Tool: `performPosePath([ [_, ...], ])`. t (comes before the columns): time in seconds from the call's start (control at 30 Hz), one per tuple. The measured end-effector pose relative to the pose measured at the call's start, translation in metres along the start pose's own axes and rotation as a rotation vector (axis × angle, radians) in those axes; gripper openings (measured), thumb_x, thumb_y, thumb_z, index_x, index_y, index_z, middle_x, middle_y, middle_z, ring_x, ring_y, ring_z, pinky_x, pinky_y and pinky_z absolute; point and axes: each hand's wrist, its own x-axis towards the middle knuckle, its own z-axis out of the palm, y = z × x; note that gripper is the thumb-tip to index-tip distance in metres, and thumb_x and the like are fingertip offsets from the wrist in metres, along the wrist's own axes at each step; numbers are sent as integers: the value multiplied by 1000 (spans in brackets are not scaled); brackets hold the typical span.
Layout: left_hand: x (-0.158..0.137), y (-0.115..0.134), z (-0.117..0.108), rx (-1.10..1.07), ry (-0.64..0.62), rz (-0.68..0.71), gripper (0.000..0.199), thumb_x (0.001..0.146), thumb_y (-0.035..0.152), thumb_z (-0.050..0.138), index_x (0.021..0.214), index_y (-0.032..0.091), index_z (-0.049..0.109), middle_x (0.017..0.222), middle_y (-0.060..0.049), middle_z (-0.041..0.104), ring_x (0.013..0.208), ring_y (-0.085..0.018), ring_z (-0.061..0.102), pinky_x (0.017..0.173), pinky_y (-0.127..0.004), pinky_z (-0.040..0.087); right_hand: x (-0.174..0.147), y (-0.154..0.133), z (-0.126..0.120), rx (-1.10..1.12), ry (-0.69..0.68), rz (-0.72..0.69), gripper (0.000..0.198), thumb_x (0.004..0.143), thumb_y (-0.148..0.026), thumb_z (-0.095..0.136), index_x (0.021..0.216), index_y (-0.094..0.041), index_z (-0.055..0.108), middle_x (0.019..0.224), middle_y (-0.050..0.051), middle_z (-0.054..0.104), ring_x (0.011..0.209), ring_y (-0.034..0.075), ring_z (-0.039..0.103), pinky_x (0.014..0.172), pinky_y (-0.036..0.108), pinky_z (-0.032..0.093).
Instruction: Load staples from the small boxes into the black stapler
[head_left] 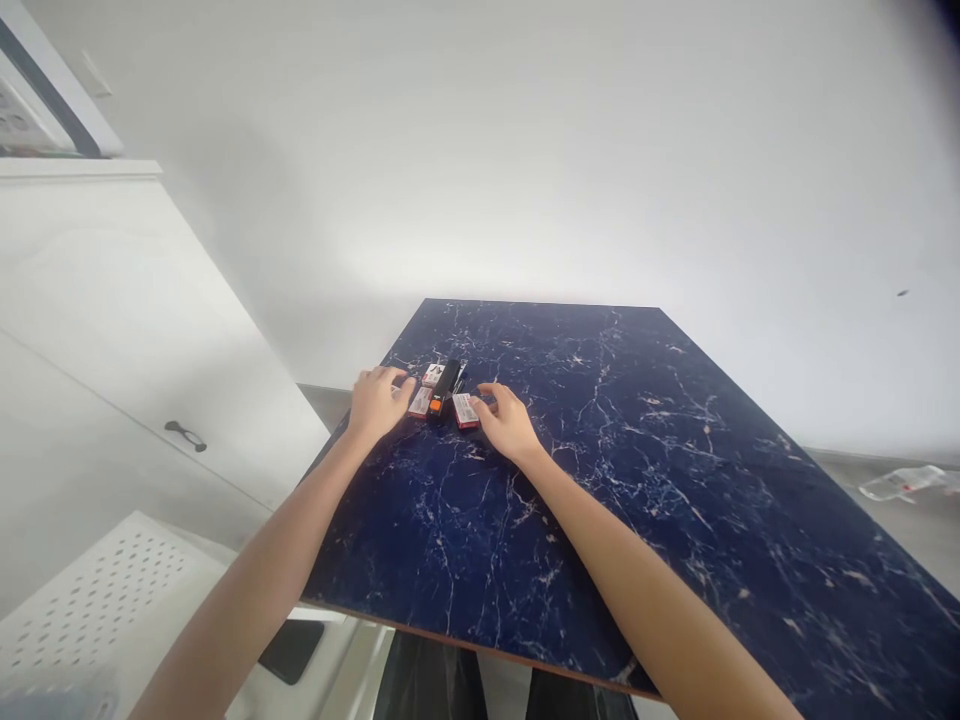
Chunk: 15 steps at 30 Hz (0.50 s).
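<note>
A black stapler (446,384) lay left of the frame's centre on the blue marbled bench (675,480), with small red-and-white boxes (465,410) touching it on both sides. The left hand (377,402) rested just left of them, fingers loosely curled; the right hand (508,420) touched the nearest box, fingers bent.
</note>
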Motion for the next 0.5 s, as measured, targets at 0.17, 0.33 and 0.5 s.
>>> performPosePath([
  [0.17, -4, 25, 15, -67, -180, 179, 75, 88, 63, 57, 150, 22, 44, 154, -15, 44, 141, -39, 37, 112, -52, 32, 4, 4, 0, 83, 34, 45, 34, 95, -42, 49, 117, -18, 62, 121, 9, 66, 77, 15, 66, 82, 31, 52],
  [0.33, 12, 24, 28, -29, -287, 204, 69, 93, 59, 50, 151, 22, 42, 156, -16, 42, 141, -39, 38, 111, -54, 31, 5, 4, -2, 123, 38, 85, 37, 96, -44, 46, 116, -19, 64, 117, 9, 68, 80, 16, 66, 82, 31, 51],
  [0.5, 17, 35, 24, -204, -319, 288, 46, 92, 42, 53, 131, 20, 61, 139, -12, 60, 124, -31, 56, 105, -45, 40, 6, 3, -9, 193, 213, 134, 37, 96, -46, 42, 106, -19, 66, 105, 7, 71, 87, 19, 66, 86, 32, 49],
])
